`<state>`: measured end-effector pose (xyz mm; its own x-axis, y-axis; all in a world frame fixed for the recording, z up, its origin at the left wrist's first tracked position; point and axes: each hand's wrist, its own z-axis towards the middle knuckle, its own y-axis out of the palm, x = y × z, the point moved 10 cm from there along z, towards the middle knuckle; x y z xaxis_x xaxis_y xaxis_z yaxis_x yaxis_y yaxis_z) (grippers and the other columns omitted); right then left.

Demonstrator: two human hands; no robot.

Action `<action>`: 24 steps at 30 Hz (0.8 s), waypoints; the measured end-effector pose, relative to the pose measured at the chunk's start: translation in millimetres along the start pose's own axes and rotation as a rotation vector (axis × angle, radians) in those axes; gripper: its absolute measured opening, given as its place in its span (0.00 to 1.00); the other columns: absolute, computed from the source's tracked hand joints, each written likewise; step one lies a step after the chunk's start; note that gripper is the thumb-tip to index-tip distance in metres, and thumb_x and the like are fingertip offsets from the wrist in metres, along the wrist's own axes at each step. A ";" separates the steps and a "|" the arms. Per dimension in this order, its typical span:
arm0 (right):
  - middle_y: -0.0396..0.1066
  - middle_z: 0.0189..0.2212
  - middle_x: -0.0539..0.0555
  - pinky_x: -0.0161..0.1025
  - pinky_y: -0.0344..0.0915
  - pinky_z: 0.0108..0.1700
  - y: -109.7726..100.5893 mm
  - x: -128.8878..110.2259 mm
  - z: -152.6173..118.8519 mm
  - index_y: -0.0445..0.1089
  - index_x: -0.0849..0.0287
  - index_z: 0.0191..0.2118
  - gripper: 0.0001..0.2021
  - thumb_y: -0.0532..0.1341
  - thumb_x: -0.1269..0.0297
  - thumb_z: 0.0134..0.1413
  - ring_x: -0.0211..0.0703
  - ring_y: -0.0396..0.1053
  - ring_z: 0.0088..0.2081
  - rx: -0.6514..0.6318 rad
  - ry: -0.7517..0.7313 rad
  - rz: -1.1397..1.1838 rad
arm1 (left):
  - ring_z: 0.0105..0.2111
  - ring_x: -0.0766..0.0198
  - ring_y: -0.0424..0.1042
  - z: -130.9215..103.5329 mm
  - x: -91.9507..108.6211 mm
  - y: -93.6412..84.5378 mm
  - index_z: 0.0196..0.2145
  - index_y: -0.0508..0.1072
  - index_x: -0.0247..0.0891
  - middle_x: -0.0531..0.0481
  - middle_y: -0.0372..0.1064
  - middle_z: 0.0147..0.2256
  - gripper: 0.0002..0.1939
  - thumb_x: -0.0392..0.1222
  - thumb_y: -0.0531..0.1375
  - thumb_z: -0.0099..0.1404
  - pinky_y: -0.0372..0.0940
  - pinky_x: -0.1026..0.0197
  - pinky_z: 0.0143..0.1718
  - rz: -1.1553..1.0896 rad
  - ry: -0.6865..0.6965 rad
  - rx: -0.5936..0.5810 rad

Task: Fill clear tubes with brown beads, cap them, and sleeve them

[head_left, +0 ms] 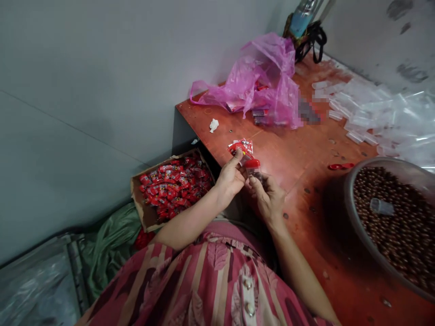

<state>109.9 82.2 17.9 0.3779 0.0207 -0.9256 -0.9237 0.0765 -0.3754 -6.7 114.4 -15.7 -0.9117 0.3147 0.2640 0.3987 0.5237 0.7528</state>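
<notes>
Container (253, 172) by table's (288, 154) near edge, red cap (252, 163) uppermost, grasped in right hand (271, 198); wrapper (245, 157) pinched by left hand (231, 177). Best steadied upright, gripped lightly, film kept uncreased.

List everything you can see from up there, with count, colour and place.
small container: one, clear, red lid, right hand
wrappers: several, red, table edge
table: one, orange-red, centre to right
tub: one, grey, right
beads or sweets: uncountable, brown, tub
small cup: one, clear, tub
plastic spoon: one, red, beside tub
containers: many, clear, far right
plastic bag: one, pink, table back
bottle: one, blue-banded, top
scrap: one, white, table left
cardboard box: one, brown, below table
packets: many, red, box
cloth: one, green, lower left
left hand: one, by container
right hand: one, holding container
</notes>
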 end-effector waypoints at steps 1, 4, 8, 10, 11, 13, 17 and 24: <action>0.70 0.25 0.48 0.35 0.65 0.27 -1.7 1.3 -0.3 0.71 0.56 0.43 0.15 0.61 0.52 0.55 0.37 0.66 0.24 0.005 0.004 0.019 | 0.25 0.68 0.72 -0.5 -0.8 0.5 0.28 0.71 0.33 0.52 0.72 0.24 0.10 0.41 0.60 0.65 0.67 0.64 0.32 -0.001 0.003 0.004; 0.70 0.26 0.48 0.35 0.65 0.27 -5.2 3.7 -0.3 0.71 0.57 0.42 0.15 0.61 0.53 0.54 0.37 0.66 0.24 0.014 0.006 0.062 | 0.25 0.69 0.72 -1.3 -7.0 2.0 0.28 0.71 0.33 0.52 0.73 0.25 0.09 0.41 0.61 0.64 0.66 0.65 0.33 0.019 -0.003 0.001; 0.71 0.26 0.48 0.35 0.65 0.27 -6.7 5.3 0.6 0.71 0.57 0.41 0.14 0.62 0.53 0.54 0.36 0.66 0.23 0.014 0.035 0.106 | 0.23 0.70 0.70 -1.6 -8.6 10.8 0.28 0.71 0.33 0.53 0.72 0.25 0.11 0.43 0.67 0.56 0.65 0.65 0.31 0.116 0.065 -0.090; 0.70 0.24 0.47 0.34 0.64 0.25 -4.1 6.2 1.7 0.71 0.57 0.39 0.13 0.62 0.53 0.54 0.36 0.65 0.22 -0.013 0.069 0.178 | 0.22 0.70 0.69 -1.6 -5.8 16.8 0.28 0.71 0.33 0.53 0.72 0.25 0.15 0.45 0.70 0.51 0.64 0.65 0.30 0.194 0.111 -0.147; 0.70 0.23 0.47 0.34 0.64 0.24 -3.3 6.6 2.5 0.70 0.57 0.38 0.13 0.62 0.53 0.54 0.36 0.65 0.21 -0.019 0.083 0.220 | 0.23 0.70 0.69 -1.4 -5.0 19.6 0.28 0.71 0.33 0.53 0.72 0.25 0.16 0.45 0.71 0.49 0.64 0.65 0.31 0.236 0.122 -0.177; 0.69 0.21 0.46 0.34 0.63 0.24 -4.1 7.2 4.1 0.70 0.58 0.37 0.12 0.63 0.54 0.54 0.36 0.65 0.21 -0.004 0.092 0.274 | 0.24 0.70 0.70 -0.5 -4.7 24.8 0.28 0.70 0.33 0.53 0.73 0.25 0.18 0.46 0.72 0.46 0.65 0.64 0.32 0.304 0.126 -0.244; 0.69 0.23 0.46 0.34 0.64 0.26 -8.4 8.4 5.4 0.70 0.58 0.39 0.13 0.63 0.54 0.53 0.35 0.65 0.22 0.055 0.045 0.178 | 0.24 0.69 0.71 3.2 -6.8 23.5 0.29 0.72 0.33 0.52 0.73 0.25 0.20 0.45 0.73 0.42 0.64 0.65 0.31 0.359 0.106 -0.284; 0.67 0.20 0.45 0.33 0.62 0.22 0.7 9.5 7.2 0.69 0.57 0.36 0.12 0.63 0.54 0.53 0.34 0.63 0.19 -0.056 0.093 0.306 | 0.24 0.68 0.70 3.0 -0.5 25.8 0.26 0.75 0.30 0.50 0.72 0.24 0.18 0.46 0.73 0.43 0.65 0.64 0.30 0.519 0.136 -0.318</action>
<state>113.3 89.6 9.2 0.0769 -0.0575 -0.9954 -0.9966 0.0260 -0.0785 4.4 130.2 1.8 -0.6194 0.3505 0.7025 0.7637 0.0614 0.6427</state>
